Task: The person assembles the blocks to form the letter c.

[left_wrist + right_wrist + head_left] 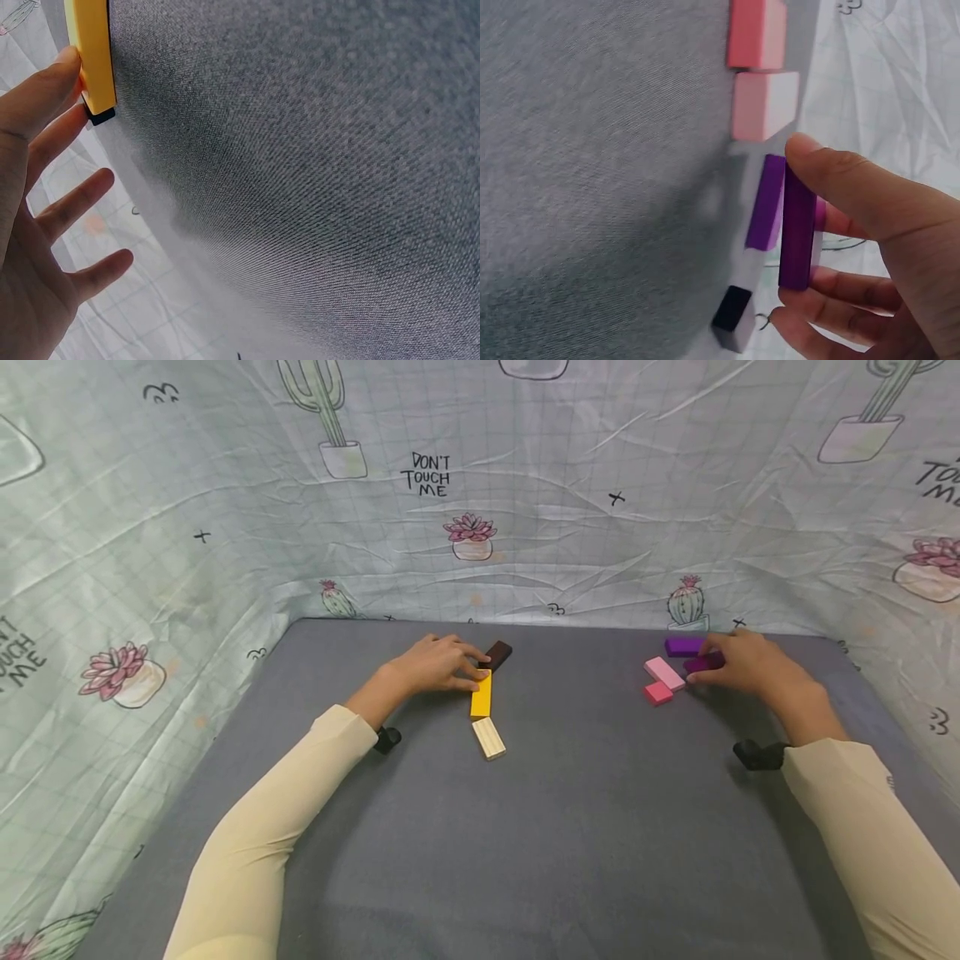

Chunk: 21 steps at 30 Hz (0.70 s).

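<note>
Right wrist view: pinching a slim dark purple block (798, 229) between thumb and fingers of the right hand (919, 247), close beside a violet block (766, 202) and near a black block (733, 313) visible from this angle only. On the opposite side, pinching a yellow block (481, 697) near its far end with the left hand (431, 662), outer fingers spread. Judged as work in progress, with neither block yet released; impossible to tell whether lifted or resting on the grey cloth (570, 827).

Apparently already placed: at the yellow block's near end, touching or nearly so, a pale wood block (490, 739); at its far end, aslant, a dark brown block (499, 654), together suggesting a bent line. Lying well apart to the right, apparently left unsorted: a pink block (664, 673) and a shorter-looking coral block (658, 694), just beside each other, near the violet block.

In looks, smooth and straight-edged: deep and glossy in the dark purple block, bright and even in the yellow block, visibly streaked in the pale wood block. Beyond, closing off the surface with cactus prints, a patterned drape (547, 552).
</note>
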Each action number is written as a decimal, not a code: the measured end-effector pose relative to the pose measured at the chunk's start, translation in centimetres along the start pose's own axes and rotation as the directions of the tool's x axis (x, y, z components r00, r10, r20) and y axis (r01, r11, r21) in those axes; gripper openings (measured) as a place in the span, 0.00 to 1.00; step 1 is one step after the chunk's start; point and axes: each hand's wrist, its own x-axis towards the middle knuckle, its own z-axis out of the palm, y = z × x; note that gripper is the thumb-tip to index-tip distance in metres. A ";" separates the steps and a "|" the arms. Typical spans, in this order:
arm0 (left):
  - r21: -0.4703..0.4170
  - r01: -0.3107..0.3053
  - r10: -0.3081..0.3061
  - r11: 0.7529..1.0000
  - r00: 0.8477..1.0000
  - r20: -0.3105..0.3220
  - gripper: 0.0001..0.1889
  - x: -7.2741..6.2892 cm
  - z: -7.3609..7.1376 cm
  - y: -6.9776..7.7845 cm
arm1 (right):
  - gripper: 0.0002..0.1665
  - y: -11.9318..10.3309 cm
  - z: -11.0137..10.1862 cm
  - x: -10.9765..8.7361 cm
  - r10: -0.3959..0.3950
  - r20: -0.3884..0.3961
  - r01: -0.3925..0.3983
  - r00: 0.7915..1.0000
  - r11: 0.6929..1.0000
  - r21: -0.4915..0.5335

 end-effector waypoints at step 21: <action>0.015 -0.007 0.007 1.000 1.000 -0.003 0.19 0.2 0.2 -0.1 | 0.34 -4.1 0.0 1.7 -0.041 -0.045 0.042 0.998 0.999 0.024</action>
